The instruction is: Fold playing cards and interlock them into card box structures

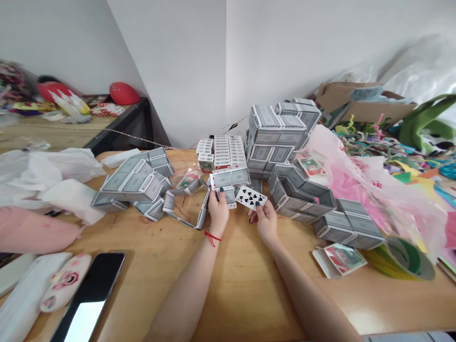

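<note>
Between the thumb and fingers of my right hand, a nine of spades playing card is pinched face up. My left hand is closed, its thumb on grey-backed playing cards. Just beyond it lies another grey-backed row of cards; whether they are joined is unclear. Left of my left hand stands an open frame of folded cards. A larger hollow card structure is to the right of my right hand.
A tall block built of cards stands by the wall, beside stacked card packs. More card blocks sit left and right. An opened card box and yellow tape roll lie right; a phone lies front left.
</note>
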Motion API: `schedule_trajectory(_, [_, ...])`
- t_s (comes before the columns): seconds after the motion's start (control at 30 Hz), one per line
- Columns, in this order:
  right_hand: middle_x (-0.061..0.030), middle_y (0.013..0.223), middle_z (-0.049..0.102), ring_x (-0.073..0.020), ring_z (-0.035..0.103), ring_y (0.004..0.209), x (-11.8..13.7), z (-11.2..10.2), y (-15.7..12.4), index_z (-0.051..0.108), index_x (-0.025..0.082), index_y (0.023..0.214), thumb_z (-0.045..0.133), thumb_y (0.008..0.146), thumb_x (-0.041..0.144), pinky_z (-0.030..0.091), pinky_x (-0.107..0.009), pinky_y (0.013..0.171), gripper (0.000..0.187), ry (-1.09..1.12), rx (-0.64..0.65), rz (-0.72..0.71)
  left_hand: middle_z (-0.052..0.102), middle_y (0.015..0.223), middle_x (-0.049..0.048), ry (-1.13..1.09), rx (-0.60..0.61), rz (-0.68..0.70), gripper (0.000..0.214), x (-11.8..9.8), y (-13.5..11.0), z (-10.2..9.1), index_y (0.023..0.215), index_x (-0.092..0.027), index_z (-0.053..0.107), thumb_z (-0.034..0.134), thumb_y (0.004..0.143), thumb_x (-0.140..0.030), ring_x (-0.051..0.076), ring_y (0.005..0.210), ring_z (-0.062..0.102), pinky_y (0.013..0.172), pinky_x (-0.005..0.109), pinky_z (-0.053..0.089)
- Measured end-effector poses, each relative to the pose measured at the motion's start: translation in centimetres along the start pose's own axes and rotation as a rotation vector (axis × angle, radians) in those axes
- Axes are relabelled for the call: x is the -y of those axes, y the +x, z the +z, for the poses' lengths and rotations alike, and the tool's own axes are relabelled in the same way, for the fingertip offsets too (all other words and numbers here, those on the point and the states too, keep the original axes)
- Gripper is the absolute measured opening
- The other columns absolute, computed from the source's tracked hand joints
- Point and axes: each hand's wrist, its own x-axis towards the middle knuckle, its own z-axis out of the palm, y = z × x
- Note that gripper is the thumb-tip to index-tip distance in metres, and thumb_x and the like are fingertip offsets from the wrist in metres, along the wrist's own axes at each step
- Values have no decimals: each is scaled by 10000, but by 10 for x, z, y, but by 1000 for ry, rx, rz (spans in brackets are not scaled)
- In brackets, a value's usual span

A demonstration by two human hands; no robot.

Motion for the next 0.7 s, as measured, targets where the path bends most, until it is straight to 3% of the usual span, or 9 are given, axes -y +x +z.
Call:
schedule_trajectory(0.4, [78,471,480,-64,400,332,2,-11,7,413,203,709,520,763,486,322,-185,329,308,-50,204,92,607,1111,82,-147,193,-26,369,-2,0,-4,1095,-177,533,586,730,-183,204,1027,559,922,343,396])
schedule_trajectory(0.7, [89,397,466,-54,335,274,12,-18,9,417,199,678,550,716,434,248,-173,291,273,-46,257,231,595,1115,88,-117,220,41,328,-7,-1,-7,1066,-178,539,593,752,-252,210,1066,530,955,346,367])
